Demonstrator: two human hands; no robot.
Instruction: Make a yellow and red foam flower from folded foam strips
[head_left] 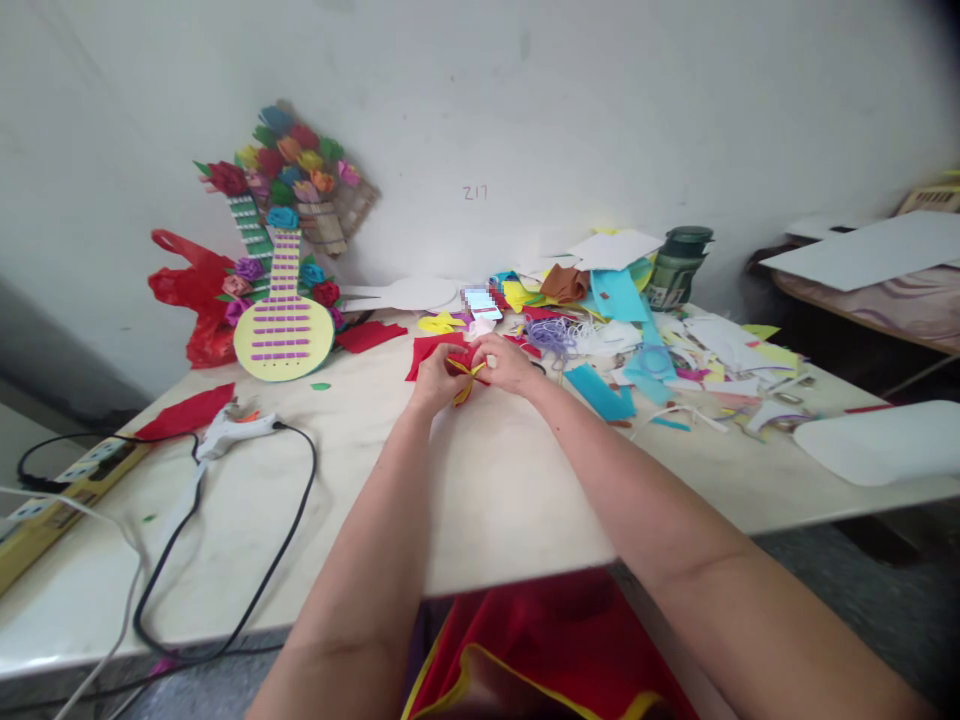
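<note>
Above the middle of the table, my left hand [437,380] and my right hand [510,367] pinch a small red-and-yellow folded craft piece [464,390] between them. Its yellow edges fan out below the fingertips; whether it is paper or cloth I cannot tell. Just behind my left hand lies a red sheet [426,352]. Yellow scraps [440,323] and a lit phone [481,304] are a little farther back. Part of the held piece is hidden by my fingers.
At left, a white glue gun [238,430] lies with its black cord looping over the table edge, near a yellow power strip [71,510]. A guitar-shaped craft with paper flowers [283,340] leans at the back left. Coloured scraps [600,390] and a green bottle [677,268] occupy the right.
</note>
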